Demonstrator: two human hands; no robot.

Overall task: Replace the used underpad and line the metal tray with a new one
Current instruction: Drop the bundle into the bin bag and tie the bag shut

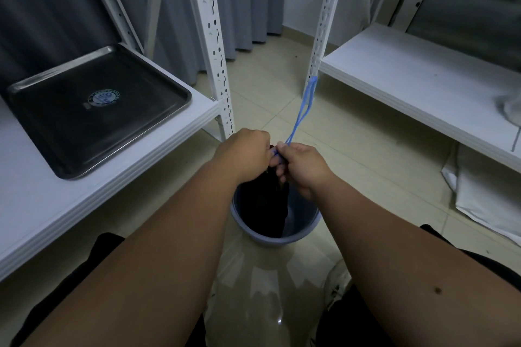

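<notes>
A bare metal tray [98, 110] with a round sticker lies on the white shelf [118, 177] at the left. On the floor stands a blue-grey bin [304, 220] with a black bag [262, 205] in it. My left hand [245, 156] grips the gathered top of the bag. My right hand [301, 166] pinches the blue drawstring [301, 110], which stretches up and away above the bin. Both hands meet just over the bin's far rim. No underpad shows on the tray.
White slotted shelf posts [217, 45] rise on both sides of the bin. A second white shelf [423, 87] stands at the right, with white sheeting [485, 200] under it on the tiled floor. Grey curtains hang behind. My knees frame the bottom.
</notes>
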